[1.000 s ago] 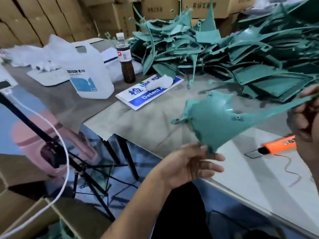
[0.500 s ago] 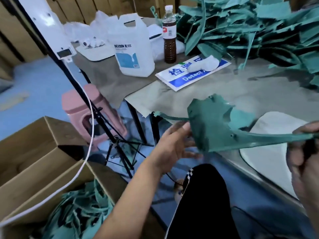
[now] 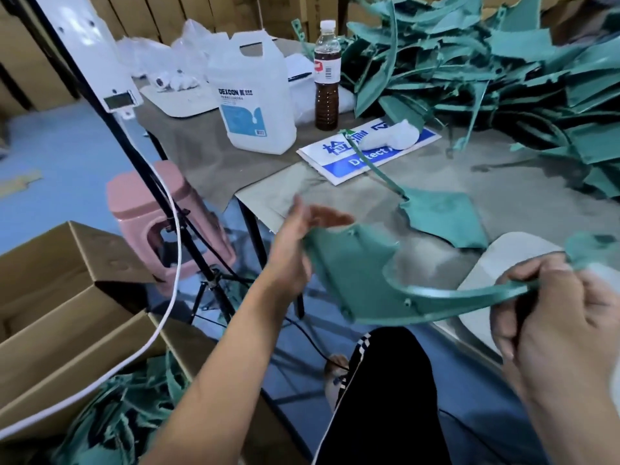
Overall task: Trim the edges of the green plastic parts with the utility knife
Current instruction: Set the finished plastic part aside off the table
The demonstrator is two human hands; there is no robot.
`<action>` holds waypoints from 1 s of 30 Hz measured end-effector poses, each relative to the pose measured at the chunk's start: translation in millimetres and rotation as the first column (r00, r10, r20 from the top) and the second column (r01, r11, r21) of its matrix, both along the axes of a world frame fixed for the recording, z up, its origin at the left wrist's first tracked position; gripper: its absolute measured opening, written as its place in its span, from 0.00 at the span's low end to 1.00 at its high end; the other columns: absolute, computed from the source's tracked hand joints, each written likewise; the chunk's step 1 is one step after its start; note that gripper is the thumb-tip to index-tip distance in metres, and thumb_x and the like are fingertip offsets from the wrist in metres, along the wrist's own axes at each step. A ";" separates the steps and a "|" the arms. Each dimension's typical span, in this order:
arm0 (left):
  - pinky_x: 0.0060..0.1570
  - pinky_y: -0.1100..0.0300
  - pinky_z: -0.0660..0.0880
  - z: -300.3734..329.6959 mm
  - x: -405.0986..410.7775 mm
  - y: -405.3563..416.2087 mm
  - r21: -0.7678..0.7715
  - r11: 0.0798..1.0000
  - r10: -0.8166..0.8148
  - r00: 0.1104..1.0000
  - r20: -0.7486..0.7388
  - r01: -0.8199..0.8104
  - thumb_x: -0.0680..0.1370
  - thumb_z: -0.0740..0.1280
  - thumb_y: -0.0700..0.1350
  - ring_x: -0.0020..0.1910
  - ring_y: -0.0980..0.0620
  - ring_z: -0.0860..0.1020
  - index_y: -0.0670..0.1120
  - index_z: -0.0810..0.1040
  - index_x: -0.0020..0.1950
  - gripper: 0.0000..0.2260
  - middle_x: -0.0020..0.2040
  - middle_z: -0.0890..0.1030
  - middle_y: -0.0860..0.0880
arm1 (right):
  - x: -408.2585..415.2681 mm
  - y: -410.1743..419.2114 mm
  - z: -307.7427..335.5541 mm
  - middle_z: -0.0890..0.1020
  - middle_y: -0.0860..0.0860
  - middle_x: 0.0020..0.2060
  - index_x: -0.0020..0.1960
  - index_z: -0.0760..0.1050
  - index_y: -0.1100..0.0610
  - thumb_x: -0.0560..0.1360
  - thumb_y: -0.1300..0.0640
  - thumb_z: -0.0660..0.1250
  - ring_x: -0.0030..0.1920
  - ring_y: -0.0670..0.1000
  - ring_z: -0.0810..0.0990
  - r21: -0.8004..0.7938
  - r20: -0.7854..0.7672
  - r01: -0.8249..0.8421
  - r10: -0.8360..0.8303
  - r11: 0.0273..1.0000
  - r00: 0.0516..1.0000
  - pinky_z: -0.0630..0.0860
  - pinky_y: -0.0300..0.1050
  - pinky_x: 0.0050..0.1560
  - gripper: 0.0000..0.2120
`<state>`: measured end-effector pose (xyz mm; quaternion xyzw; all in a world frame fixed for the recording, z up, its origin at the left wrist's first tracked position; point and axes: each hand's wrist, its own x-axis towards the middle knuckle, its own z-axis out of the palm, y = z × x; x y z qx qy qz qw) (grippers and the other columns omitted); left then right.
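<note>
A green plastic part (image 3: 355, 273) is held off the desk (image 3: 335, 203) for turning: pinched by the right hand (image 3: 550, 313), supported by the left hand's (image 3: 295, 243) loosely extended fingers.

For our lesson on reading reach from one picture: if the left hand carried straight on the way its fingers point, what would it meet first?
Probably the blue-and-white sign on the table: the left hand points up and right across the table's near corner, towards it. Depth is unclear from one view.
</note>
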<state>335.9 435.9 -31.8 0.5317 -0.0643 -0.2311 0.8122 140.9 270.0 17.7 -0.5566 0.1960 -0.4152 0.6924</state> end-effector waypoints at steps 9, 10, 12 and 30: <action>0.67 0.39 0.72 -159.9 -123.0 213.6 0.150 0.930 0.361 0.768 -0.528 -0.334 0.78 0.65 0.45 0.64 0.34 0.77 0.37 0.71 0.75 0.25 0.68 0.77 0.35 | 53.2 152.3 -85.0 0.78 0.58 0.28 0.42 0.76 0.62 0.86 0.58 0.61 0.22 0.52 0.74 0.315 -0.345 -0.697 0.762 0.644 0.548 0.69 0.40 0.21 0.16; 0.64 0.41 0.74 -175.6 -136.9 234.3 0.211 0.905 0.421 0.707 -0.569 -0.369 0.80 0.64 0.44 0.63 0.35 0.78 0.37 0.73 0.74 0.23 0.68 0.78 0.35 | 57.1 173.8 -102.0 0.78 0.58 0.29 0.44 0.75 0.63 0.86 0.60 0.60 0.23 0.51 0.75 0.414 -0.395 -0.694 0.803 0.589 0.446 0.70 0.40 0.22 0.14; 0.63 0.43 0.75 -205.2 -165.8 275.8 0.338 0.832 0.549 0.571 -0.610 -0.440 0.83 0.63 0.43 0.63 0.37 0.79 0.39 0.73 0.74 0.20 0.67 0.79 0.37 | 59.3 208.6 -137.3 0.77 0.59 0.29 0.46 0.72 0.65 0.86 0.64 0.58 0.24 0.52 0.75 0.585 -0.458 -0.635 0.852 0.505 0.255 0.71 0.40 0.22 0.11; 0.51 0.53 0.71 -251.4 -208.0 292.4 0.860 0.165 0.859 0.499 0.116 -0.483 0.81 0.68 0.41 0.56 0.40 0.79 0.45 0.76 0.61 0.08 0.57 0.82 0.42 | 48.9 254.0 -227.5 0.83 0.52 0.39 0.43 0.77 0.55 0.82 0.55 0.66 0.39 0.54 0.83 0.251 -0.803 -0.856 0.591 0.452 0.077 0.82 0.52 0.44 0.10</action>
